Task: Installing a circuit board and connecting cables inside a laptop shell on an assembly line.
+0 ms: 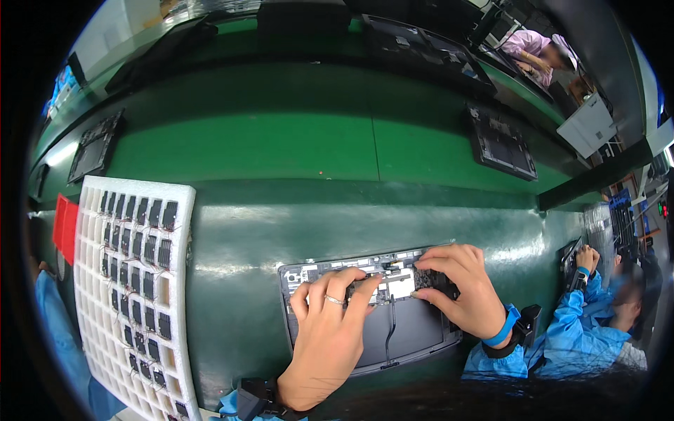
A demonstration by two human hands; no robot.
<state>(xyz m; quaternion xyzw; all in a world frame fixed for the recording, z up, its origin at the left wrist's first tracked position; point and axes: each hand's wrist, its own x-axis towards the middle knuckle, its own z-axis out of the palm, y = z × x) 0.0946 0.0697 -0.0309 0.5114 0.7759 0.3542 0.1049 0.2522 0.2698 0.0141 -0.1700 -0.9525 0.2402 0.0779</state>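
In front of me lies an opened dark laptop chassis [351, 344], with a circuit board [401, 286] along its far side. A black cable [390, 333] runs from the board toward the near edge. My left hand [326, 337], with a ring on one finger, curls its fingertips onto the board's left part. At the board's right end, my right hand [463, 291] has thumb and forefinger bent around its edge, on either side of a dark section. Both hands hide parts of the board, so their exact contact points are partly covered.
A white foam tray [188, 210] of black wired parts stands left, beside a red bin [65, 228]. Another opened chassis [502, 142] lies far right, one more [97, 146] far left. A co-worker in blue [583, 316] sits at right. A dark post [597, 174] juts in nearby.
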